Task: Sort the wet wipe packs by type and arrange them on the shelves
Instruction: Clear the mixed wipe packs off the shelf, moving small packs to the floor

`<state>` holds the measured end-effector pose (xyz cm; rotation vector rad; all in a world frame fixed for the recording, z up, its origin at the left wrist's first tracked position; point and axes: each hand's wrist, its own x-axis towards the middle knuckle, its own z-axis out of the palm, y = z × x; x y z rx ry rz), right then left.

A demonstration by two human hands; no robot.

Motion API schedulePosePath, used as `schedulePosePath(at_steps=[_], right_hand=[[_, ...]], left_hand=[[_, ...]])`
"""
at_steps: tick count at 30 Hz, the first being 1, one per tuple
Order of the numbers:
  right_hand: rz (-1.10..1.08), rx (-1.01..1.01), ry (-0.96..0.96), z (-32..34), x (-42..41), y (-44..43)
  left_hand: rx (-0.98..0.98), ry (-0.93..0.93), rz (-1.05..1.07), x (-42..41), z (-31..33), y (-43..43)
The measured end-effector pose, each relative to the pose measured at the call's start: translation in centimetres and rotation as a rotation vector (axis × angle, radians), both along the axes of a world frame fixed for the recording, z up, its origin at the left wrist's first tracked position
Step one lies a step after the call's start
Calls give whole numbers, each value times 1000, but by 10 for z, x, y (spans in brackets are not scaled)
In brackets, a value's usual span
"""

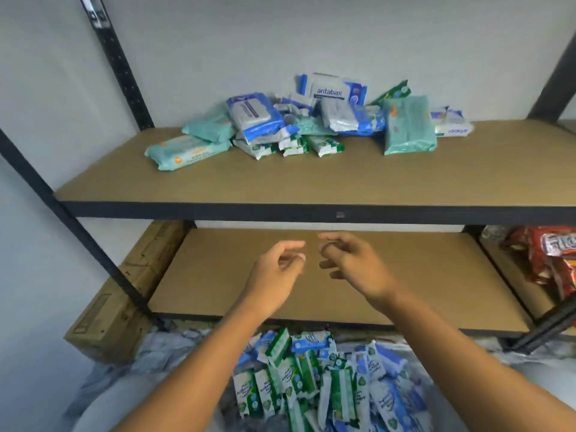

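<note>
A mixed heap of wet wipe packs (299,120) lies at the back of the upper shelf (311,182): teal packs, blue-and-white packs and small green-and-white packs. The lower shelf (218,275) is bare board. Below it, a pile of small green and blue wipe packs (318,378) sits in an open bag on the floor. My left hand (277,269) and my right hand (349,263) hover side by side over the lower shelf. Both have loosely curled fingers and hold nothing.
Black metal uprights (121,67) frame the rack. A brown cardboard box (124,294) stands at the left, beside the lower shelf. Red snack bags (551,260) are on the neighbouring shelf at the right. A grey wall is behind.
</note>
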<state>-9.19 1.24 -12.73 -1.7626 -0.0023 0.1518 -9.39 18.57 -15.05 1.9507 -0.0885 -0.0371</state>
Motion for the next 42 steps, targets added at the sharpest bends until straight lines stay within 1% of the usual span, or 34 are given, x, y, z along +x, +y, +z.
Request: schedulePosePath(at_steps=[4,7,12,15,18,21,24,26,29,32,33,38,42], right_hand=[[-22,38,-104,50,10,-13],[-29,33,-133,71,28,-22],[-94,30,-128,85,77,-32],[-99,-26,-131,82,115,-31],[-104,-115,-161,77,154,-26],[-131,-233,-188,69,191,-22],[-167,-511,-265,56,226,-20],[-169,-653,-226,55,237,-17],[-150,-795,-185,54,246,-15],[-143,-837,-177,54,246,-14],[-146,-843,-174,56,244,-14],[-193,-840,-203,60,223,-10],[-203,-827,-186,62,193,-7]], left_hand=[[-19,-108,-19,15,57,-7],[-1,-156,-2,35,83,-8],[100,-166,56,92,100,-2],[145,-138,113,130,101,-1],[122,-106,179,167,97,-4],[153,-104,169,196,87,-12],[236,-82,170,220,80,-21],[309,-69,182,231,76,-25],[469,-27,198,244,71,-33],[635,-26,234,246,75,-39],[658,-34,251,244,78,-41],[609,-61,267,232,78,-37],[622,-63,254,204,78,-29]])
